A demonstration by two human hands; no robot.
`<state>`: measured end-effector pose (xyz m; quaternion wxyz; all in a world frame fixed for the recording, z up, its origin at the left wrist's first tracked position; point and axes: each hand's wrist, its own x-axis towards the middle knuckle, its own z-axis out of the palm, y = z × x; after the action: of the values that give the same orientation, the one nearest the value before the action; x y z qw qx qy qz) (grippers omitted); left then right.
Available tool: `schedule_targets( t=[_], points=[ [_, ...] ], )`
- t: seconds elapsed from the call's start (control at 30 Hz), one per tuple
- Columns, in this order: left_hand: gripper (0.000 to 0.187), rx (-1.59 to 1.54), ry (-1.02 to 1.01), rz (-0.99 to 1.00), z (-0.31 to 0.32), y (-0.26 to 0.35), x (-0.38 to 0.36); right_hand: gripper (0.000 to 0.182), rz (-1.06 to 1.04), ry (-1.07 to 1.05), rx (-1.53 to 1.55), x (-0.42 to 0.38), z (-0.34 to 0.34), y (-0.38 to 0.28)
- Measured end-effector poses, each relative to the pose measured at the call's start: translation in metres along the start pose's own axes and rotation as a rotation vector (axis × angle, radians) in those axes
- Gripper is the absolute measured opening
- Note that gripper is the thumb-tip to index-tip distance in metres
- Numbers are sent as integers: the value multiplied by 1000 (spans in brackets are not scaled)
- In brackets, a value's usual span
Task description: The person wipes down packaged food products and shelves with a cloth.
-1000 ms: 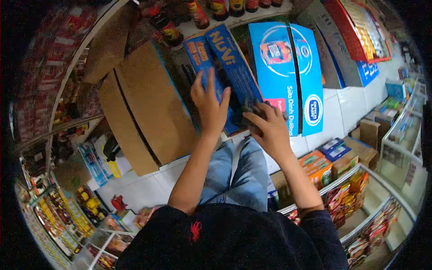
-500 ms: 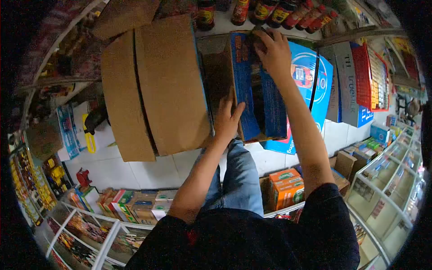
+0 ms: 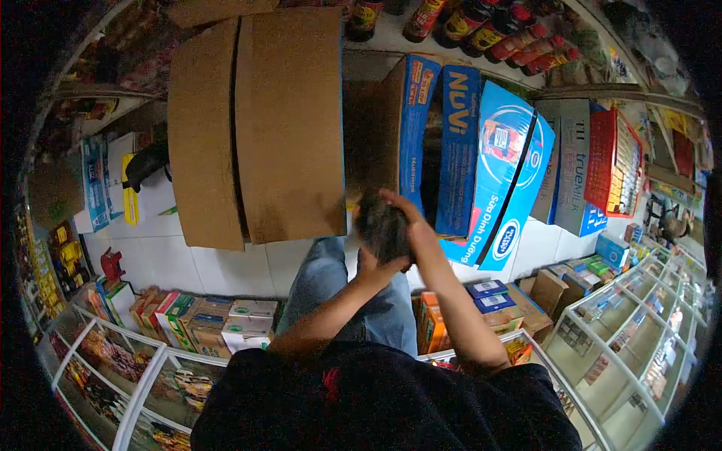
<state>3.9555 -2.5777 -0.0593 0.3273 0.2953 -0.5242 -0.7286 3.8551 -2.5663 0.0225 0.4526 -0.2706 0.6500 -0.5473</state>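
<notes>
One brown cardboard carton (image 3: 289, 128), largest, at your left; one blue Dutch Lady carton (image 3: 500, 169), at right; one blue NuVi carton (image 3: 456, 143) between, dark gap dividing its flaps. Your right hand (image 3: 423, 239) and left hand (image 3: 369, 268), fingers closed around one dark object (image 3: 382, 229), too blurred to identify, just beside the NuVi carton's near left corner.
</notes>
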Motion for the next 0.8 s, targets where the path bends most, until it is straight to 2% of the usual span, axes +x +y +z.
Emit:
schedule_targets(
  t=[0.03,0.1,0.13,0.2,0.23,0.3,0.37,0.47,0.5,0.53,0.6,0.8],
  points=[
    [78,-96,28,-17,-1,7,1,40,-1,-3,4,2,0,-11],
    [75,-92,205,-30,-8,22,15,47,-28,79,-73,6,0,-24],
    [75,-86,208,-33,-10,31,24,47,-24,76,-68,10,-3,-21],
    [68,-22,334,-124,-14,42,45,57,-176,328,-1019,24,-16,-11],
    [62,123,378,-84,-19,34,49,57,-181,322,-1023,31,-16,-2],
    [60,231,338,-70,-25,24,52,66,-65,357,-1334,38,-17,21],
    [58,339,237,-36,-23,20,51,70,-97,374,-1319,35,-26,32],
    [60,459,234,14,-15,6,48,72,-140,398,-1275,34,-38,45],
    [59,307,227,-78,-13,-6,45,72,-144,394,-1315,34,-40,46],
    [59,304,232,-83,-12,-13,45,73,-151,389,-1355,35,-40,47],
    [56,462,238,-63,-10,-22,51,70,-151,386,-1352,35,-41,45],
    [54,438,184,-76,-19,-30,52,64,-151,409,-1313,35,-46,46]
  ],
)
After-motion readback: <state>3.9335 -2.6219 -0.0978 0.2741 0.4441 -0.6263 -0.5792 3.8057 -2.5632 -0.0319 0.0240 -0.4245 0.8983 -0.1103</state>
